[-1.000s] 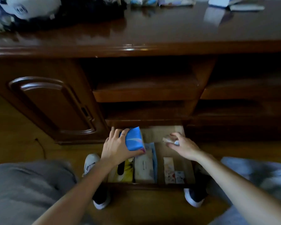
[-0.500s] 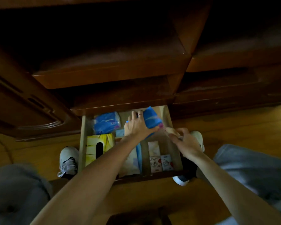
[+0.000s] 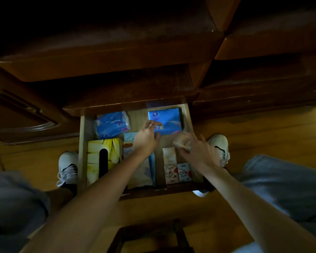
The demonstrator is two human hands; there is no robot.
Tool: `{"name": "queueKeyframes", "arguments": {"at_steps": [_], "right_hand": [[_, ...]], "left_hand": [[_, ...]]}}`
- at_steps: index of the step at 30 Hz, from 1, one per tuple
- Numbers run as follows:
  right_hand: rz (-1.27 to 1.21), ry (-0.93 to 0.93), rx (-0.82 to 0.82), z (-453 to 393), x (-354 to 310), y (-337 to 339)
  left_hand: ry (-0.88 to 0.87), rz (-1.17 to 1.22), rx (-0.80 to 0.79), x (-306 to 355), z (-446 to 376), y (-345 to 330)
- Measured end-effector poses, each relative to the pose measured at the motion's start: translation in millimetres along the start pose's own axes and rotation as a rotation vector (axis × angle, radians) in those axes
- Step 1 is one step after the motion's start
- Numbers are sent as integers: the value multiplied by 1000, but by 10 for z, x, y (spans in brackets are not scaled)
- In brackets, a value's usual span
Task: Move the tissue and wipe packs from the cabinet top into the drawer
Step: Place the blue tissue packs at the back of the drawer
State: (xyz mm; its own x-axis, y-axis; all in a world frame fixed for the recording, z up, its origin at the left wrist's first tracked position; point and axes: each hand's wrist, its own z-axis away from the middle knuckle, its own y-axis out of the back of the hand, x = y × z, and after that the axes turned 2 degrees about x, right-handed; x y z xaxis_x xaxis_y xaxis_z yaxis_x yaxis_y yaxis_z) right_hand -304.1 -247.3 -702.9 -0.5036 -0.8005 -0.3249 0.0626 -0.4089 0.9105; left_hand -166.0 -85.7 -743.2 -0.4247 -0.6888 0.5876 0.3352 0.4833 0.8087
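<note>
Our left hand [image 3: 147,138] reaches into the open drawer [image 3: 82,143], fingertips loosely curled on the near edge of the blue tissue pack [image 3: 167,121] lying flat just beyond it. Our right hand [image 3: 196,151], just beside, pinches a small pale pack [image 3: 181,143], blurred.

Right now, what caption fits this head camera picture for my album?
Left hand sets a blue tissue pack in the open drawer; right hand holds a small pack.
</note>
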Motion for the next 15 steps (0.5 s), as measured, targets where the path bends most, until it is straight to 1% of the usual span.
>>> {"name": "queueKeyframes", "arguments": {"at_steps": [2, 3, 6, 8, 10, 11, 13, 15], "right_hand": [[190, 68, 47, -30, -223, -67], [267, 80, 40, -56, -334, -127], [531, 66, -35, -143, -556, -371], [692, 33, -93, -207, -603, -457], [849, 20, -168, -284, -588, -515], [889, 23, -195, -315, -582, -530], [906, 33, -224, -360, -563, -562], [888, 52, -217, -398, -548, -614]], "left_hand": [[-1, -18, -34, -73, 217, 26], [6, -37, -62, -112, 318, 13], [100, -58, -192, -174, 558, -27], [109, -59, -214, -219, 663, -39], [97, -70, -191, -253, 718, -14], [87, -84, -166, -269, 719, 15], [70, -125, -83, -303, 713, 106], [48, -165, -21, -382, 726, 188]]}}
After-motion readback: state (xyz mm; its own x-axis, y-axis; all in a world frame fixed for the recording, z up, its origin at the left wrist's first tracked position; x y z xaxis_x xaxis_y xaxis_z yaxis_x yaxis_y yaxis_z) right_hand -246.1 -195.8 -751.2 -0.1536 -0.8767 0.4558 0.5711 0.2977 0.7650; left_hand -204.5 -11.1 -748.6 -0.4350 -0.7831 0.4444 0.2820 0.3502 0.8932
